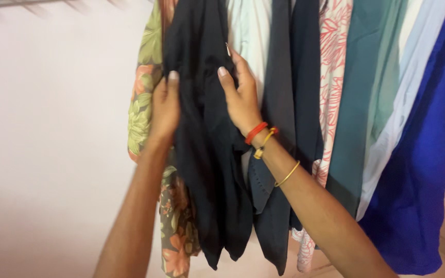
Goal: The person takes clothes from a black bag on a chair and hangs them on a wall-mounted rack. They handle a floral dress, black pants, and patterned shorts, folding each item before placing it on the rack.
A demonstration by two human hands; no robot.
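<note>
A black garment [207, 154] hanging near the left end of a row of clothes was gripped on both edges, left hand [164, 110] on its left side, right hand [240, 98] on its right, with a floral shirt [145, 103] just behind.

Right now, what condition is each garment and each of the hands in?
Black garment: hanging, gripped on both edges.
Left hand: closed on the black garment's left edge.
Right hand: holding its right edge.
Floral green garment: hanging, partly hidden.
Dark grey garment: hanging.
Pink patterned garment: hanging.
Teal garment: hanging.
Blue garment: hanging, slanted.
</note>
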